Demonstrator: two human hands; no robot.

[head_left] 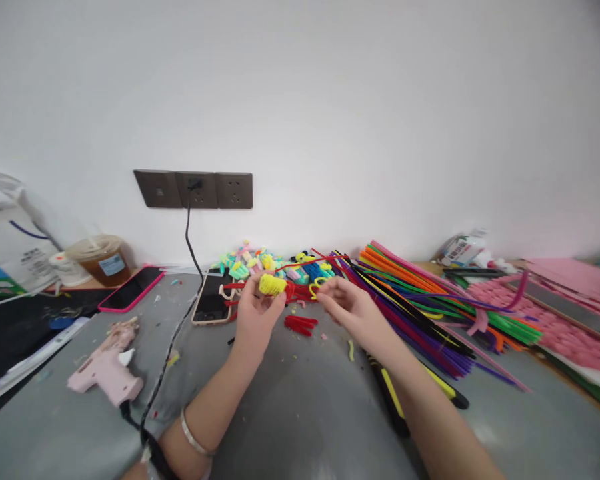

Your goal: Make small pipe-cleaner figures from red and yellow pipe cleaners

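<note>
My left hand is raised above the grey table, its fingers pinched on a small yellow coiled pipe-cleaner piece. A thin red pipe cleaner runs from that piece up and to the right. My right hand is close beside it, fingers curled around a small yellow pipe-cleaner loop and touching the red strand. Short red pipe-cleaner pieces lie on the table just below both hands.
A large fan of coloured pipe cleaners lies at right, pink sheets beyond. Small finished craft pieces sit by the wall. Two phones, a pink glue gun with black cord, a cup and yellow-black cutters are nearby.
</note>
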